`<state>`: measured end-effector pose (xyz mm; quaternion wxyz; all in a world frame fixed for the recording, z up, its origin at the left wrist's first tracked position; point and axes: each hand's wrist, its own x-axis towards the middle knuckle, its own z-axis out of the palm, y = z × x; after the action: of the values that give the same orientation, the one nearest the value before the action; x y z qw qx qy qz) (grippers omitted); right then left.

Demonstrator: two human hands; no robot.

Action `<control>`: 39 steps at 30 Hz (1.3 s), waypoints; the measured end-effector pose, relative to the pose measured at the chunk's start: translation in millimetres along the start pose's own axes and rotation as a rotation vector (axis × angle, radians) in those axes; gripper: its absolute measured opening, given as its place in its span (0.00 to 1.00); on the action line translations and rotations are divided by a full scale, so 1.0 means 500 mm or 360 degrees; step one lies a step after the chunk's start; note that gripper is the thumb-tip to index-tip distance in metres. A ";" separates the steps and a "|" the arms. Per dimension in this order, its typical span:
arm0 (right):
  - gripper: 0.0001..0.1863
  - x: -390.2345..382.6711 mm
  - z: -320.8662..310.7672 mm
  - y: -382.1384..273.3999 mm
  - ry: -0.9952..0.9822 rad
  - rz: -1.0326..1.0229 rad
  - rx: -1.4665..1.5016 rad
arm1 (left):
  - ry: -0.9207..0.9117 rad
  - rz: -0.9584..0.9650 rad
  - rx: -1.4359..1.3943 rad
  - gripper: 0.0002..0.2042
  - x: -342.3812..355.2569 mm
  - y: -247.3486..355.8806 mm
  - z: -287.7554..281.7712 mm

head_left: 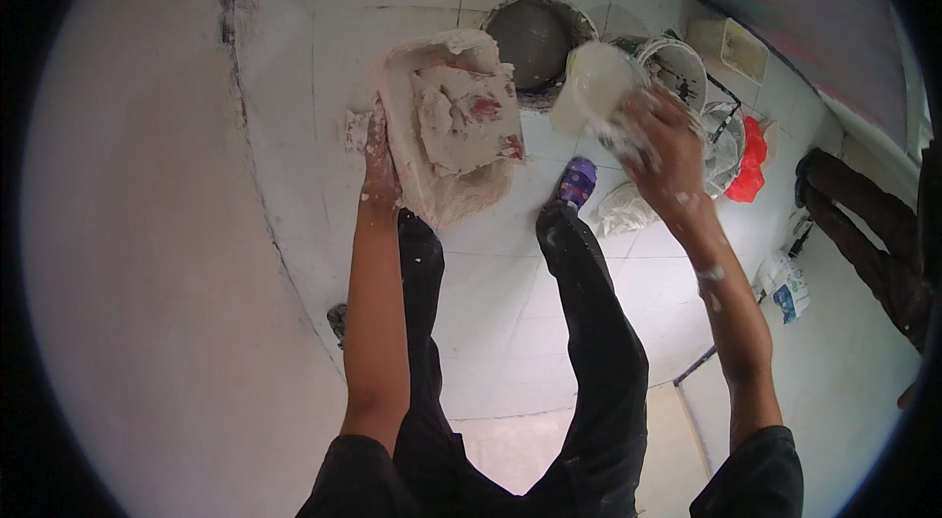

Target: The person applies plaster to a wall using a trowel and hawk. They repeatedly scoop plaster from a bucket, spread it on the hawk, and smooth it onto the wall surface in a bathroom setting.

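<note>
My left hand (378, 160) grips the left side of a pale, plaster-crusted tub (456, 209), with the thumb side against its wall. A flat, squarish tool or board (461, 116), caked in plaster with reddish patches, lies in the tub; its handle, if any, is hidden. To the right, my right hand (659, 130) closes round a whitish rounded container (601, 81), blurred by motion. White smears cover the fingers and wrist. Just behind, between the tub and this container, a dark-rimmed bucket (535, 32) holds greyish liquid.
Right of the container stand a stained white bucket (677, 67), a cream rectangular container (744, 52), a clear-lined bucket (723, 145) and a red plastic bag (750, 160). A white bag (626, 209) lies near my purple shoe (577, 181). Another person's legs (868, 214) are far right. Walls flank the tiled floor.
</note>
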<state>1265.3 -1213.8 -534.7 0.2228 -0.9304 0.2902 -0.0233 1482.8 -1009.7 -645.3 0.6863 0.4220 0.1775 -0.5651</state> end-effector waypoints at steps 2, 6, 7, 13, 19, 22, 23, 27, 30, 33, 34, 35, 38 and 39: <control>0.17 0.010 -0.064 -0.028 -0.0279 -0.0234 0.0126 | -0.0003 0.0009 0.0007 0.28 0.004 -0.005 0.004; 0.20 0.000 -0.066 -0.065 -0.0517 -0.0378 0.0295 | -0.0024 -0.0013 -0.0029 0.28 0.002 -0.041 0.015; 0.21 -0.006 -0.060 -0.071 -0.0457 -0.0421 0.0263 | -0.0029 -0.0020 -0.0037 0.28 0.000 -0.049 0.016; 0.22 0.027 -0.077 -0.116 -0.0790 -0.0333 0.0317 | -0.0037 -0.0027 -0.0077 0.29 -0.001 -0.068 0.019; 0.19 0.038 -0.085 -0.119 -0.0844 -0.0343 0.0374 | -0.0028 -0.0007 -0.0084 0.29 0.015 -0.052 0.014; 0.18 0.038 -0.093 -0.098 -0.0626 -0.0553 0.0403 | -0.0014 0.0038 -0.0086 0.29 0.028 -0.030 0.007; 0.17 0.026 -0.092 -0.079 -0.0468 -0.0546 0.0388 | -0.0024 0.0048 -0.0093 0.29 0.034 -0.025 0.009; 0.17 -0.026 -0.046 0.031 0.0015 -0.0413 0.0248 | -0.0094 0.0095 -0.0105 0.29 0.044 0.010 0.024; 0.17 -0.011 0.079 0.086 0.0174 0.0214 0.0367 | -0.0080 0.0160 -0.0107 0.30 0.039 0.046 0.015; 0.19 0.055 0.237 0.152 0.0029 0.0279 0.0239 | -0.0116 0.0228 -0.0137 0.30 0.033 0.062 0.027; 0.20 0.066 0.298 0.180 0.0008 0.0305 0.0176 | -0.0120 0.0245 -0.0140 0.30 0.027 0.064 0.032; 0.20 0.086 0.336 0.188 -0.0236 0.0338 0.0105 | -0.0114 0.0265 -0.0157 0.30 0.015 0.064 0.034; 0.21 0.135 0.386 0.203 -0.0659 0.0370 -0.0043 | -0.0127 0.0291 -0.0172 0.30 -0.031 0.062 0.060; 0.20 0.131 0.395 0.214 -0.0629 0.0347 -0.0028 | -0.0132 0.0290 -0.0181 0.30 -0.053 0.062 0.071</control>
<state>1296.9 -1248.9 -763.6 0.2683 -0.8819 0.3398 0.1863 1495.4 -1020.6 -594.1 0.7644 0.3730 0.1418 -0.5063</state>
